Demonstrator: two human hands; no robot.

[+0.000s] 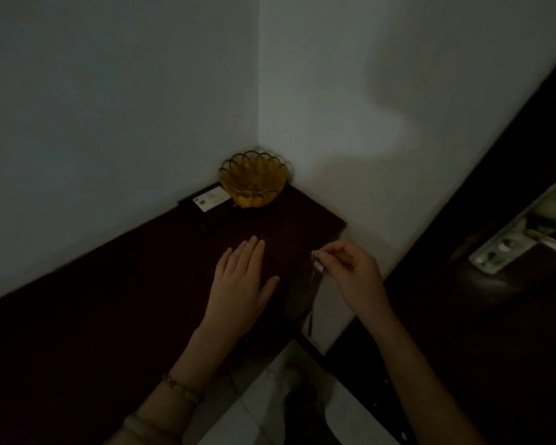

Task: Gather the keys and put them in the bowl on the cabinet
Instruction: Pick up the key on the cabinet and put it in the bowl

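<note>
An amber glass bowl (253, 178) with a scalloped rim stands in the far corner of the dark wooden cabinet top (116, 316). My left hand (242, 284) lies flat on the cabinet, fingers stretched toward the bowl, holding nothing. My right hand (350, 271) hovers at the cabinet's right edge, its fingertips pinched on a small pale key piece (318, 262) from which something thin hangs down. The scene is dim, so the keys are hard to make out in detail.
A white card (211, 199) lies on the cabinet just left of the bowl. White walls meet in the corner behind it. A dark door with a metal lock plate and handle (523, 229) stands at the right. Pale floor tiles (270, 409) show below.
</note>
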